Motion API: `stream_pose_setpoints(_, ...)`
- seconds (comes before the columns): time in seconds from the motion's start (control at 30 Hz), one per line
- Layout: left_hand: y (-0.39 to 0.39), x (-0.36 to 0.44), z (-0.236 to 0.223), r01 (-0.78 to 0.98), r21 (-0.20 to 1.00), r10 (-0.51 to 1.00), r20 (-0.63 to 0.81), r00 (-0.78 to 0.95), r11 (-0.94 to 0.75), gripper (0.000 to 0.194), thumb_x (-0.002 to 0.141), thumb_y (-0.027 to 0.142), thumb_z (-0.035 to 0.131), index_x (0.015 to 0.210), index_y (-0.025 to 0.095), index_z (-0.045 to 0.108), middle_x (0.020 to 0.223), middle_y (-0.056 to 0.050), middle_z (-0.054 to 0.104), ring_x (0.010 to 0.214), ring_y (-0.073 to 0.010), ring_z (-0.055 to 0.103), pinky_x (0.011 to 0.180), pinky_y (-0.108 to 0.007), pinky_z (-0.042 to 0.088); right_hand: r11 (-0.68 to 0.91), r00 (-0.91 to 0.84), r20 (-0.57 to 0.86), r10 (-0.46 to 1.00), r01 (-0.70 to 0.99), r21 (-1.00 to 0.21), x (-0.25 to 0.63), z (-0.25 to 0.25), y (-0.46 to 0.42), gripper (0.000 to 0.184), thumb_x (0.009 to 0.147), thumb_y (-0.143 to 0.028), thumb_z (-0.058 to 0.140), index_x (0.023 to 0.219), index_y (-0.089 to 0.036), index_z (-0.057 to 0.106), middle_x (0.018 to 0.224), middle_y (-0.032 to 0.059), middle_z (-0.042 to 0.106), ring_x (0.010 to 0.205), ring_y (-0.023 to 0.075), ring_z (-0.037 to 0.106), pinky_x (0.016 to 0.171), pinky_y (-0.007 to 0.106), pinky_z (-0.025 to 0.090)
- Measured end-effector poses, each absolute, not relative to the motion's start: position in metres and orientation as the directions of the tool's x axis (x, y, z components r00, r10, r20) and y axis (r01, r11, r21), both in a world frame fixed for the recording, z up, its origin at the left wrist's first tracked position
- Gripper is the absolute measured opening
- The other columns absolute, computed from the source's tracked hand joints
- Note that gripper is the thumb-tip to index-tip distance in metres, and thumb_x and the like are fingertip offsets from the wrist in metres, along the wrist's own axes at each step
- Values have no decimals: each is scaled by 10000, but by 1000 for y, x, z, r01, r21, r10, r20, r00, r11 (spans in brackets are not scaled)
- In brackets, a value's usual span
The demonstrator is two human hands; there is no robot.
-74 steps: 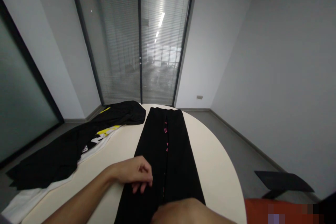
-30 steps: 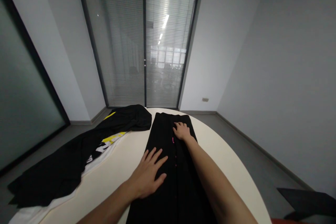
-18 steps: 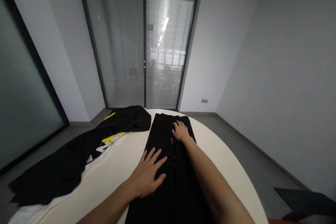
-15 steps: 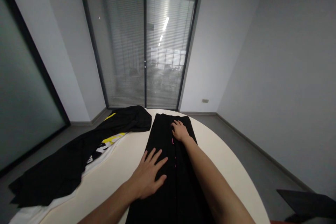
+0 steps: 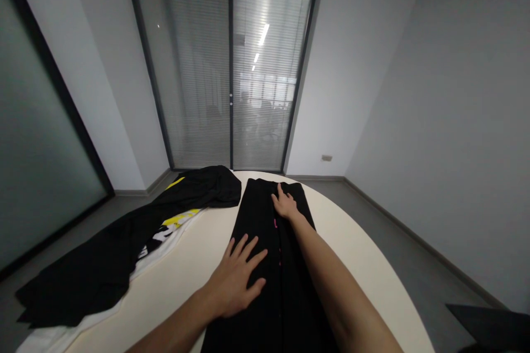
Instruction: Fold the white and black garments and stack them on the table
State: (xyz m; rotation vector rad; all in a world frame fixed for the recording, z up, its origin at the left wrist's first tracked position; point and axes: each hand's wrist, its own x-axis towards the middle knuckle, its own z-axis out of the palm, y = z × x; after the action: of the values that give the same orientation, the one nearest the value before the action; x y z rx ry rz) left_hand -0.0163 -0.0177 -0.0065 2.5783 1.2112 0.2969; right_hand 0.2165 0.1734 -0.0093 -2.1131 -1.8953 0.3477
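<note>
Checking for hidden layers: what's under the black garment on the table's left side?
White fabric with yellow and black print shows along the right edge of the left-hand black garment. What else lies beneath is covered.

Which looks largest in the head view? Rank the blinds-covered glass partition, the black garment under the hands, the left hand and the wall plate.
Largest to smallest:
Glass partition
Black garment
Left hand
Wall plate
</note>
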Motion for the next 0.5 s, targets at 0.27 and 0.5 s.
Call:
stream_pose_setpoints(0.27, -20, -16, -1, 727, 324, 779, 55, 624, -605, 609, 938, 490, 505, 1515, 357, 361, 1643, -55, 201, 1510, -343, 126, 1196, -617, 120, -129, 147, 25, 989, 927, -353, 204, -9, 173, 715, 937, -660, 325, 1436, -175, 490, 1509, 171, 404, 1401, 357, 313, 1093, 489, 291)
stream_pose_setpoints(0.5, -20, -15, 2, 728, 317, 779, 59, 624, -607, 610, 934, 481, 509, 1512, 337, 376, 1634, -67, 231, 1507, -340, 141, 1196, -616, 130, -151, 199, 92, 976, 914, -377, 197, 1, 175, 359, 917, -469, 513, 1095, -195, 662, 1255, 161, 599, 1263, 362, 428, 992, 495, 359)
